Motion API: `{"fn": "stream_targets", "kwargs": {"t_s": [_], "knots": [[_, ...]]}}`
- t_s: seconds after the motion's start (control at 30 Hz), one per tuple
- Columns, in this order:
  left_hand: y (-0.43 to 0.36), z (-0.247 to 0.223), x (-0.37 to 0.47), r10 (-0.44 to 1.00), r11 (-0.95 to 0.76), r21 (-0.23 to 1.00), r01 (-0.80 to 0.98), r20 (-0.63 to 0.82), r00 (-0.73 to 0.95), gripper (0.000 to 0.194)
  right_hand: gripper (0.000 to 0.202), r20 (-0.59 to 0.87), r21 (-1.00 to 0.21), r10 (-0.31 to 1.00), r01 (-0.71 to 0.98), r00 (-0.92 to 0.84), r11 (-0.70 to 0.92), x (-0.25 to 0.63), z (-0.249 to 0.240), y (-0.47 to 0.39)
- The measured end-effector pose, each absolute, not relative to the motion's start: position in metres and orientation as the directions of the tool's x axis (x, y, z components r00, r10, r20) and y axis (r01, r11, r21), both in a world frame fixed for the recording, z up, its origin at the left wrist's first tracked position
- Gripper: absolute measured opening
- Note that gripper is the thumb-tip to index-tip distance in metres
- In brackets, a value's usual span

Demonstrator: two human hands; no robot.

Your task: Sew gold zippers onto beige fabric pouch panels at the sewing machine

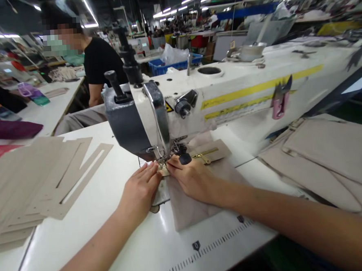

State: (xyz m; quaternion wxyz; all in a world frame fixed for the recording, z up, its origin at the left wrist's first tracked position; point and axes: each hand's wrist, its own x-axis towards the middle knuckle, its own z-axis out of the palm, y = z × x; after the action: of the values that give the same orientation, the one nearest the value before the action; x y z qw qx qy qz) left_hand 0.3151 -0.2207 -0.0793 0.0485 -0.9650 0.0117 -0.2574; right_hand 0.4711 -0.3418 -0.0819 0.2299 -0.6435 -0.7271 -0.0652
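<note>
A white sewing machine stands before me, its presser foot low over the work. Under it lies a beige fabric piece, which hangs toward the table's front; a gold zipper shows on the part behind my right wrist. My left hand rests with stretched fingers just left of the presser foot, fingertips against the work's edge. Close by on the right, my right hand has its fingers bent and closed on the fabric. A dark round knob partly covers those fingers, and the needle tip is hard to make out.
Flat beige cut pieces overlap at left, some with long slots. Beige sewn panels lie stacked at right. Pink-handled snips hang on the machine arm. A printed ruler marks the table front. A person in black sits beyond.
</note>
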Motion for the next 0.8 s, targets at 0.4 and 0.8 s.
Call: {"fn": "stream_targets", "kwargs": {"t_s": [0.4, 0.8], "knots": [[-0.2199, -0.0760, 0.3231, -0.010, -0.994, -0.101, 0.049, 0.513, 0.858, 0.025, 0.019, 0.437, -0.187, 0.899, 0.976, -0.016, 0.108, 0.4734, -0.0839, -0.3348], [-0.2198, -0.0740, 0.3224, -0.004, -0.996, -0.076, 0.048, 0.570, 0.822, 0.025, 0.020, 0.451, -0.227, 0.892, 0.968, 0.010, 0.104, 0.4713, -0.0838, -0.3332]]}}
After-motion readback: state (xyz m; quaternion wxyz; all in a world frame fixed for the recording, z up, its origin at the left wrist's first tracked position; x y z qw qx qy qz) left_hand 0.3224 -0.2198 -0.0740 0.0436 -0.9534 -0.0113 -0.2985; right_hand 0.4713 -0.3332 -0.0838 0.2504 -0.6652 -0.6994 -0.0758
